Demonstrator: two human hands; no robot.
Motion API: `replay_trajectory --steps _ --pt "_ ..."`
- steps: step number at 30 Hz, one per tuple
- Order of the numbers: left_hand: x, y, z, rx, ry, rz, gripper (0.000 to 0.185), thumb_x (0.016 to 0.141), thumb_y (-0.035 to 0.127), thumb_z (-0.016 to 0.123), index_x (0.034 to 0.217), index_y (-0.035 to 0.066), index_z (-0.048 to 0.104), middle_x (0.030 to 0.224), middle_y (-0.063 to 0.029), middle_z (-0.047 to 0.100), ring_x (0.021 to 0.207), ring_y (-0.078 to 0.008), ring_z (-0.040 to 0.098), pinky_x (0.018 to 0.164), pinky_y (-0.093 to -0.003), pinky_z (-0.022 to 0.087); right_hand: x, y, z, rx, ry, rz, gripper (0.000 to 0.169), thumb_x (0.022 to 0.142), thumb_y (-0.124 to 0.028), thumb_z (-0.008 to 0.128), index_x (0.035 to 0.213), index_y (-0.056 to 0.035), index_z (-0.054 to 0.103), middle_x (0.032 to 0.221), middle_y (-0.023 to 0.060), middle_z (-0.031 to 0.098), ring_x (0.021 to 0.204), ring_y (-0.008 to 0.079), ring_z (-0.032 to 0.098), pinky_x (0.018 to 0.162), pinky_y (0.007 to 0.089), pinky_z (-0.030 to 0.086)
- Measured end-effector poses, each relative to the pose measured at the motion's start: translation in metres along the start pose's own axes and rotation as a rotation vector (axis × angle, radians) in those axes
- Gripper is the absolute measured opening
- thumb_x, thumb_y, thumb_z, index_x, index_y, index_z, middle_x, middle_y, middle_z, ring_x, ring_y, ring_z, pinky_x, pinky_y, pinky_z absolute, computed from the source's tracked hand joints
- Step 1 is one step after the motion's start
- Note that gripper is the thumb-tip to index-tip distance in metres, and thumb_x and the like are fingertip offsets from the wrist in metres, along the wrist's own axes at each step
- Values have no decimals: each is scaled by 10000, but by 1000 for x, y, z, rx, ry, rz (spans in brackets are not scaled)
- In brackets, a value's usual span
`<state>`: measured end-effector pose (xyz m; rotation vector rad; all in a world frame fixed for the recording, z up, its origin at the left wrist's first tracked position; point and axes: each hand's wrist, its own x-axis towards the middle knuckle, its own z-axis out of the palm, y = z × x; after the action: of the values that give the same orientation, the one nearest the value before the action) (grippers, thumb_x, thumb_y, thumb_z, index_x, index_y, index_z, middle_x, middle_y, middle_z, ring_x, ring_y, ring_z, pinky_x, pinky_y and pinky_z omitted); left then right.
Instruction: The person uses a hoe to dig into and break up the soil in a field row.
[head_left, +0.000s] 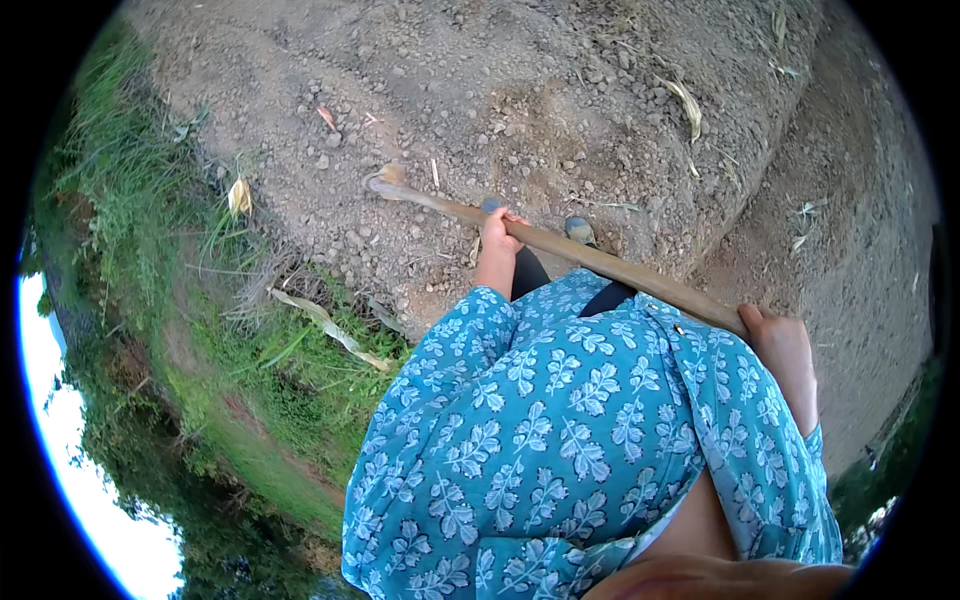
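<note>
A long wooden handle (622, 268) slants across the front of my body, its far end lower left of the soil patch's middle. At that end is a tool head (388, 180), likely a hoe's, close to or touching the soil; its blade is hard to make out. My left hand (501, 234) grips the handle around its middle. Close to my right hip, my right hand (776, 341) is closed around the near end. Below the handle show my shoes (580, 229), standing on the dirt.
Loose, cloddy soil (450, 82) spreads ahead, with dry husks (684, 109) scattered on it. To the left runs a grassy verge (127, 165) with a dry leaf stalk (330, 330). A lower strip of bare earth (847, 217) lies to the right, past a soil edge.
</note>
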<state>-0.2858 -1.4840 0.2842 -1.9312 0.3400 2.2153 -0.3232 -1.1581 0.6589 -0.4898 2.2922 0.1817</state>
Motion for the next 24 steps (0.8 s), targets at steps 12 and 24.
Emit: replay_trajectory --steps 12,24 --pt "-28 65 52 404 -164 211 172 741 104 492 602 76 394 507 -54 385 435 -212 421 457 -420 415 -24 -85 197 472 92 384 240 626 -167 600 835 -111 495 647 135 563 645 313 561 595 411 447" --pt "-62 93 173 528 -330 465 189 734 69 525 614 55 380 511 -58 378 434 -185 411 421 -342 389 -14 -117 160 757 194 311 247 666 -166 575 872 -87 466 666 187 561 651 368 552 596 452 437"
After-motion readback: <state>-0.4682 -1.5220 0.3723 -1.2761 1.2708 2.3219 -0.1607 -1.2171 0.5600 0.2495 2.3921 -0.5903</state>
